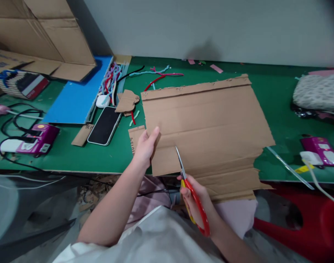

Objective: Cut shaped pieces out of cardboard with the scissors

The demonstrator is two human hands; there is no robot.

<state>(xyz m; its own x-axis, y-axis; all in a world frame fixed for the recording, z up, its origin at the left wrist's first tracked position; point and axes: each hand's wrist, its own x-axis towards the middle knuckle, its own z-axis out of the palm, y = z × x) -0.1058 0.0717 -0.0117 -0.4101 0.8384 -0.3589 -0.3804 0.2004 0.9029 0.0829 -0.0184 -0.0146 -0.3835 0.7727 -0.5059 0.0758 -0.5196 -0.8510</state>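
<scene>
A large sheet of brown cardboard (208, 113) lies over the front edge of the green table, its lower right part folded and ragged. My left hand (147, 144) grips the sheet's left edge, thumb on top and the other fingers hidden beneath. In my right hand (197, 193) is a pair of scissors (202, 213) with red and yellow handles. Their blades meet the cardboard at its near edge and point away from me, with one blade visible above the sheet. A smaller cardboard piece (134, 135) with printed letters sits just behind my left hand.
Left on the green table (120, 157) are a phone (105, 126), a white case (103, 101), cut cardboard shapes (127, 101), pipe cleaners (110, 78), a blue board (76, 96) and a purple power strip (38, 138) with cables. Another purple power strip (322, 149) stands right, near a red stool (306, 215).
</scene>
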